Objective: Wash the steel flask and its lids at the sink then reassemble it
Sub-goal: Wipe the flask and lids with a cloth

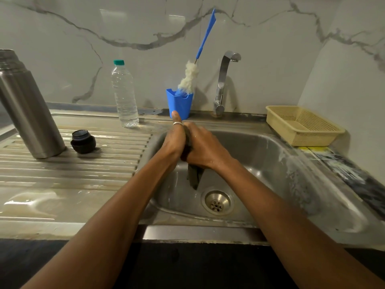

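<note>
Grey-veined marble wall (145, 38), blue cup (179, 103), beige basket (302, 126), black lid (83, 141)

We see only a sliver of the dark thing (188, 140) between the left grip (174, 142) and the right grip (205, 149), which curls round it; what it is we cannot tell. The left grip's fingers lie hidden behind its own back. A dark shape below may be that thing or a shadow. The left edge cuts the steel flask (31, 113) near its top. The brush (190, 76) loses its lower end inside the blue holder (180, 105). Both forearms run off the bottom edge.
</note>
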The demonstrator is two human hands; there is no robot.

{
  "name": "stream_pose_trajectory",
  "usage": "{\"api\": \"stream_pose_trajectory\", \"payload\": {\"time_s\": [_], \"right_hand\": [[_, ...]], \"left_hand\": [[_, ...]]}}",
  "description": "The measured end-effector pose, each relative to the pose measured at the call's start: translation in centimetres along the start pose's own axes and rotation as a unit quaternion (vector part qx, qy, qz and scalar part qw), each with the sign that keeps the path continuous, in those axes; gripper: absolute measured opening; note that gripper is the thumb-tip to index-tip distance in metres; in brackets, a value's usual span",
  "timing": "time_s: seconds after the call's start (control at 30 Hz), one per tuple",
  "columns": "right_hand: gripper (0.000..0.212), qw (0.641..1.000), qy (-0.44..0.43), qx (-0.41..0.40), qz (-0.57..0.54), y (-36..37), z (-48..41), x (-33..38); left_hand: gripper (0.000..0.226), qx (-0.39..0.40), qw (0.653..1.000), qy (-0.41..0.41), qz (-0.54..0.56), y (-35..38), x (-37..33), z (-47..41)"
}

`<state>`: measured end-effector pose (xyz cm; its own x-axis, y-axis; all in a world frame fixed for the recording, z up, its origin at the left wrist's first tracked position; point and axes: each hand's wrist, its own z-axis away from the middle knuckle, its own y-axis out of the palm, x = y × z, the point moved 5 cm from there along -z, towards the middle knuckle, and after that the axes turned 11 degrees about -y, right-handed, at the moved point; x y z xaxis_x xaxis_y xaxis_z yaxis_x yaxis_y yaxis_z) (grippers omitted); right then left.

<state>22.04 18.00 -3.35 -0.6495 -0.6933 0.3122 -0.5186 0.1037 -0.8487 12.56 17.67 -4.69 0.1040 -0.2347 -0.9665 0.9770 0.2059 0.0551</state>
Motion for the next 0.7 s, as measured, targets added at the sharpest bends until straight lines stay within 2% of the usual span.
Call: {"api": "stream_pose_trajectory", "payload": {"time_s": [0.07,0.1,0.17,0.2,0.23,0.3,0.37,0.4,0.43,0.47,0.5,0.57,0.6,0.63,0.7], "right_hand": [[0.067,0.985,0.062,-0.009,-0.159,-0.4,-0.3,0.0],[0.058,0.963,0.087,-0.005,-0.256,-0.5,-0.3,0.0],[0.045,0.895,0.157,0.015,-0.418,-0.7,0.2,-0.4],[0.044,0.874,0.183,0.020,-0.449,-0.8,0.4,-0.7],[0.044,0.878,0.192,0.012,-0.439,-1.0,0.7,-1.0],[0.053,0.943,0.160,-0.017,-0.291,-1.5,0.7,-1.3],[0.066,0.994,0.083,-0.020,-0.074,-1.5,0.6,-0.5],[0.069,0.999,0.048,-0.018,0.011,-1.0,0.6,0.0],[0.069,0.998,0.032,-0.021,0.041,-0.6,0.5,0.1],[0.069,0.999,0.037,-0.020,0.005,-0.5,0.5,0.2],[0.066,0.994,0.064,-0.015,-0.090,-0.5,0.5,0.0],[0.058,0.939,0.135,-0.009,-0.316,-0.7,0.6,-0.5],[0.057,0.919,0.157,-0.015,-0.361,-0.9,0.7,-0.7],[0.058,0.918,0.161,-0.026,-0.361,-1.2,0.8,-0.8],[0.066,0.970,0.119,-0.049,-0.204,-1.7,0.9,-0.8]], "left_hand": [[0.065,-0.009,0.999,0.038,0.005,-0.2,-0.4,0.0],[0.064,-0.003,0.998,0.050,0.025,-0.4,-0.6,0.3],[0.079,0.047,0.997,0.049,0.034,-0.6,-0.6,0.0],[0.080,0.066,0.996,0.052,0.040,-0.4,-0.5,-0.2],[0.073,0.069,0.995,0.057,0.031,-0.1,-0.6,-0.2],[0.060,0.051,0.997,0.041,0.037,0.3,-0.9,-0.4],[0.072,0.023,0.999,0.001,0.028,0.6,-0.7,-0.8],[0.080,0.006,1.000,-0.014,0.012,0.6,-0.5,-0.9],[0.084,-0.008,1.000,-0.013,-0.002,0.6,-0.6,-0.6],[0.084,-0.018,1.000,-0.007,-0.005,0.4,-0.4,-0.6],[0.083,-0.022,1.000,0.002,0.008,0.3,-0.2,-0.5],[0.083,-0.007,0.998,0.000,0.055,0.0,-0.1,-0.4],[0.082,0.008,0.998,-0.009,0.062,0.0,-0.2,-0.3],[0.078,0.015,0.998,-0.013,0.065,0.0,-0.3,-0.5],[0.069,0.020,0.998,-0.007,0.056,0.3,-0.5,-0.7]]}}
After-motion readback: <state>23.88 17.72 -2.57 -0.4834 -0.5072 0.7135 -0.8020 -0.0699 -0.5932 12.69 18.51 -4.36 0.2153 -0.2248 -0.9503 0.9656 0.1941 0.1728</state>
